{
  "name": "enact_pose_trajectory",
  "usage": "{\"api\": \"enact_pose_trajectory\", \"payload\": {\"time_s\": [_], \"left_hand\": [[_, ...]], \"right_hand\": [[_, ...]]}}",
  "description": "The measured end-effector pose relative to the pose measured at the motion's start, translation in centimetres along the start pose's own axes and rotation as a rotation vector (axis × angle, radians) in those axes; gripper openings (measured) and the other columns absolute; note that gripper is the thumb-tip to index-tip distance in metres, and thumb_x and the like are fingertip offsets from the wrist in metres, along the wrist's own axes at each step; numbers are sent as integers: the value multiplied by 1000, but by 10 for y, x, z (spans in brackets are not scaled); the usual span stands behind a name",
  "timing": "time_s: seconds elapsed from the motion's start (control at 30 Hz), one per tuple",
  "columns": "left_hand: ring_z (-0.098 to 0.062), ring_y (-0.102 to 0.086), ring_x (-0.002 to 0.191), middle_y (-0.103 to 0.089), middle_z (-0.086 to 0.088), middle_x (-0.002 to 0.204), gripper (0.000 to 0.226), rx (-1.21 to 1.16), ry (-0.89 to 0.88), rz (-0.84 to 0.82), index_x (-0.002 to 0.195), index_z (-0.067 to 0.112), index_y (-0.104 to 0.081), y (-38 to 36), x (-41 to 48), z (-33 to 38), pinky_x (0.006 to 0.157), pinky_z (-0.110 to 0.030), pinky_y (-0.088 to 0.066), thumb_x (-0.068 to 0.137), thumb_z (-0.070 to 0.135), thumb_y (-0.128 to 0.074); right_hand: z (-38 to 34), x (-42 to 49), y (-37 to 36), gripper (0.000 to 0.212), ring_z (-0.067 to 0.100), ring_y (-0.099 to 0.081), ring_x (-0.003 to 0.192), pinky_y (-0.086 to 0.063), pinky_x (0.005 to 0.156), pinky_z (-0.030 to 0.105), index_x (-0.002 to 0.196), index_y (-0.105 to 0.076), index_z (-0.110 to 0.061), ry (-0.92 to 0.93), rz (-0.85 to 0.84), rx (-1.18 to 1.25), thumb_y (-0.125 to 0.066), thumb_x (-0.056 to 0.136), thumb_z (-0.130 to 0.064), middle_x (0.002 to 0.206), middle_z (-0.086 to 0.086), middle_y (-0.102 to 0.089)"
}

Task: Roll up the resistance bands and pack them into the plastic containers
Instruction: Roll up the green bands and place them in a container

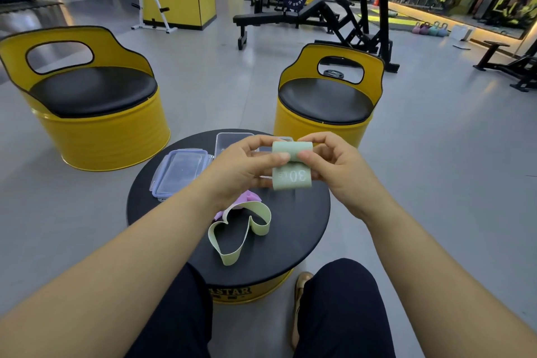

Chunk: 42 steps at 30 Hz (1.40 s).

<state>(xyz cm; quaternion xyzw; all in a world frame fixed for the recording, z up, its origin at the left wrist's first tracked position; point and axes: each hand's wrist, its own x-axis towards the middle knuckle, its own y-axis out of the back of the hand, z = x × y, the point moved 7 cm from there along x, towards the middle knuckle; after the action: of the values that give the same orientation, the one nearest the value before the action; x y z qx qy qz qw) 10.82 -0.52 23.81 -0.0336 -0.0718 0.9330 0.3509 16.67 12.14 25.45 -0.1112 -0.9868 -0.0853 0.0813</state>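
A grey-green resistance band [292, 165] marked "30" is held above the round black table [293, 227], partly rolled at its top. My left hand [242, 164] and my right hand [334, 166] both pinch it, thumbs meeting at the roll. A pale yellow-green band [232, 250] lies loose and looped on the table below. A pink-purple band [250, 197] peeks out under my left wrist. A clear container with a blue-clipped lid [180, 173] sits at the table's left. A second clear container [232, 141] stands behind my left hand, partly hidden.
Two yellow barrel chairs with black seats stand beyond the table, one on the left [87, 102], one on the right [328, 99]. My knees in dark trousers flank the table's near edge. Gym benches and racks [290, 14] fill the background.
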Motion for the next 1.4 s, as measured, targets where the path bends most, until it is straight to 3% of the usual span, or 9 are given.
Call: {"api": "enact_pose_trajectory", "payload": {"time_s": [0.2, 0.37, 0.47, 0.6, 0.73, 0.9, 1.1, 1.27, 1.4], "left_hand": [[-16, -70, 69, -73, -1, 76, 14, 45, -42, 48, 90, 17, -64, 0, 0, 5, 61, -25, -56, 82, 6, -67], [-16, -69, 74, -70, -4, 87, 25, 76, -113, 80, 92, 16, -65, 0, -1, 7, 72, -29, -59, 78, -5, -68], [-14, -67, 74, -68, -2, 92, 28, 111, -154, 104, 94, 15, -64, -1, -3, 9, 75, -28, -57, 77, -7, -68], [-13, -69, 76, -68, 1, 98, 30, 118, -177, 123, 93, 15, -64, -1, -5, 9, 76, -25, -57, 76, -9, -68], [-11, -69, 77, -66, -1, 101, 31, 132, -159, 94, 94, 17, -63, -2, -5, 9, 72, -21, -55, 77, -7, -69], [-16, -68, 85, -67, -6, 97, 20, 85, -29, 72, 101, 19, -62, 1, -2, -1, 79, -29, -57, 84, 10, -67], [-11, -70, 80, -70, -5, 94, 16, 115, 16, 69, 97, 13, -66, 5, -2, -8, 68, -21, -56, 82, 8, -69], [-10, -67, 73, -67, -2, 90, 25, 161, -49, 97, 92, 19, -65, 8, -1, -7, 72, -21, -57, 78, -1, -70], [-5, -67, 74, -66, 1, 96, 31, 211, -78, 114, 92, 18, -63, 5, 0, -12, 68, -14, -52, 74, -6, -72]], "right_hand": [[-3, -4, 1, 21, 14, -65, 80, -55, 79, 31, 100, -61, -23, 3, -46, -53, -63, 86, -7, 89, 11, -63], [2, -6, -1, 22, 15, -68, 82, -58, 75, 30, 108, -59, -20, -68, -27, 74, -60, 89, -10, 91, 4, -65], [6, -6, -4, 24, 19, -65, 68, -60, 68, 31, 113, -56, -10, -141, 14, 125, -56, 91, -19, 86, 4, -67], [5, -6, -5, 15, 24, -65, 69, -60, 66, 31, 105, -58, -11, -128, 24, 132, -56, 91, -18, 87, 10, -68], [7, -6, -5, 12, 25, -68, 77, -59, 66, 29, 103, -59, -15, -128, -13, 182, -56, 91, -12, 83, 5, -71], [8, -8, -6, 23, 19, -69, 80, -58, 69, 25, 113, -56, -9, -115, -67, 160, -55, 91, -4, 93, 15, -66], [10, -8, -6, 24, 17, -70, 78, -57, 71, 23, 107, -58, -15, -101, -95, 136, -57, 88, 0, 93, 14, -63], [22, -6, -6, 29, 19, -68, 84, -57, 77, 27, 106, -60, -17, -116, -27, 229, -59, 87, 4, 93, 8, -68], [38, -4, -6, 25, 20, -68, 83, -58, 77, 29, 110, -60, -9, -195, 68, 316, -63, 86, -10, 92, 6, -71]]}}
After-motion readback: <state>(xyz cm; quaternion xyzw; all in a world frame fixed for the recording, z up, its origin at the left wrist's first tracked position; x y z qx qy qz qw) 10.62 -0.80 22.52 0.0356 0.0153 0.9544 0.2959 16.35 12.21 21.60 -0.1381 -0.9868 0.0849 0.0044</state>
